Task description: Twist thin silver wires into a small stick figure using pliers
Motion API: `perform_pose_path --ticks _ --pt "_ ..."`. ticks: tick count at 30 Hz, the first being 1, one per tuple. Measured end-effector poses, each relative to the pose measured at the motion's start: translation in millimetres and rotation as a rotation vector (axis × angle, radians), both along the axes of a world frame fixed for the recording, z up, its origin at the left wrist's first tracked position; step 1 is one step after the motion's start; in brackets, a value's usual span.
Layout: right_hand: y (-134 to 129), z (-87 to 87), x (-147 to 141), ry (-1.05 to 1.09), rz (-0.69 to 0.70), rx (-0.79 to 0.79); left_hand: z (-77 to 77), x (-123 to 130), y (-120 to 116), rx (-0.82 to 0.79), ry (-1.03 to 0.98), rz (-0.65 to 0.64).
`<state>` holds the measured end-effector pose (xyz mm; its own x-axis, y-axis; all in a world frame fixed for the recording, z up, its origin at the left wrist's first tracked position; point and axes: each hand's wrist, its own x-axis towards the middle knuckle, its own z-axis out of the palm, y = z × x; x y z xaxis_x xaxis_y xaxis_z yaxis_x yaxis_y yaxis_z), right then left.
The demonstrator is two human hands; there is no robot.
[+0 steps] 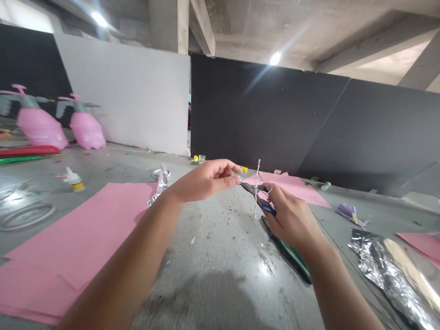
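Over the middle of the table, my left hand (215,179) pinches the end of a thin silvery wire (243,184) between thumb and forefinger. My right hand (292,215) is closed around a pair of pliers (252,191) with dark slim jaws and a blue grip. The jaws point left, towards my left fingertips. A twisted silver foil stick (257,172) stands roughly upright across the pliers, and a thin wire loop shows beside my right fingers. How the stick and the wire join is too small to tell.
Pink sheets (92,229) lie at left, with more behind my hands. A green-handled tool (292,256) lies below my right hand. Crumpled foil (388,270) is at right. A glue bottle (74,178), wire coils (27,216) and pink spray bottles (39,126) stand or lie at left.
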<state>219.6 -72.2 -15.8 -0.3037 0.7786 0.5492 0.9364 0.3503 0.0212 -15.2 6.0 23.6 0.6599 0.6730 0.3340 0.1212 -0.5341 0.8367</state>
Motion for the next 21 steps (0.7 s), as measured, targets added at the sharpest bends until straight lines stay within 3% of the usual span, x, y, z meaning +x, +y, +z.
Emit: perform_pose_path --ticks 5,15,18,21 --pt "-1.3 0.2 -0.9 0.007 0.017 0.008 -1.4 3.5 0.0 -0.131 -0.122 -0.051" --pt "-1.5 0.3 -0.7 0.087 0.045 -0.032 -5.9 7.9 3.4 -0.553 -0.452 -0.198" --pt "0.5 -1.0 0.1 0.112 0.046 -0.050 -5.1 10.4 0.7 -0.541 -0.486 -0.159" --pt "2.3 -2.1 -1.1 0.170 0.062 -0.093 -3.9 12.3 -2.6 -0.357 -0.467 -0.072"
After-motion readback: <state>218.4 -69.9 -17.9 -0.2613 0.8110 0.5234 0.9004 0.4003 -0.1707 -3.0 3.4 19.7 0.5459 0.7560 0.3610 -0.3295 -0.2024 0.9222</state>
